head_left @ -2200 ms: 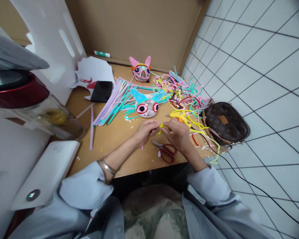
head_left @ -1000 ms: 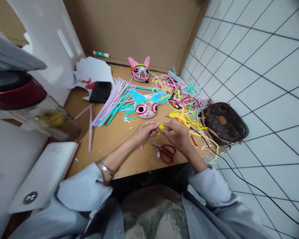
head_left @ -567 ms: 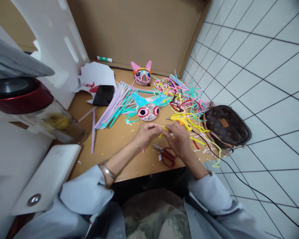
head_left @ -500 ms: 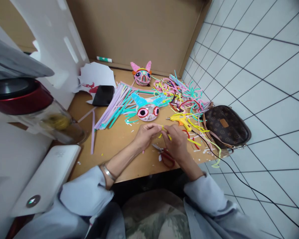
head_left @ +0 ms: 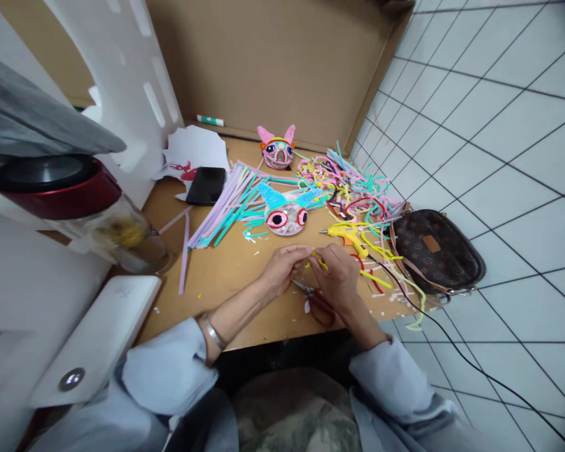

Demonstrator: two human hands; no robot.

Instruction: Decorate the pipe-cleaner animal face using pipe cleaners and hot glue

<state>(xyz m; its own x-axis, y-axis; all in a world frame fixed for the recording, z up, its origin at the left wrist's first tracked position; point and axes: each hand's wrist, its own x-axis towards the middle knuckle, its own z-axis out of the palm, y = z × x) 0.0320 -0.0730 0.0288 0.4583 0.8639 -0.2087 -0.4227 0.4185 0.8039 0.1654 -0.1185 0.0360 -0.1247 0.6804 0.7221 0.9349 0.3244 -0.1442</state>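
Note:
My left hand [head_left: 283, 269] and my right hand [head_left: 338, 271] meet over the front of the table, fingertips pinched together on a short yellow pipe cleaner [head_left: 314, 253]. Most of that piece is hidden by the fingers. Just below them lie scissors with red handles [head_left: 321, 309], blades pointing up and left. A yellow hot glue gun [head_left: 351, 237] rests beyond my right hand, nozzle to the left. Behind my hands sits a small animal face [head_left: 286, 220] with blue horns and red-rimmed eyes. A similar face with pink ears [head_left: 279, 154] stands farther back.
Purple and teal pipe cleaners [head_left: 226, 204] lie fanned at left; a colourful tangle [head_left: 353, 188] lies at right. A black phone [head_left: 206, 186], white power bank [head_left: 98, 339], glass bottle [head_left: 139, 235] and brown bag [head_left: 440, 248] surround the area. The glue gun's cord [head_left: 445, 333] runs off right.
The whole view has shifted slightly, so things appear a little lower and to the right. Both hands keep their pinch on the yellow pipe cleaner, with only small finger movement.

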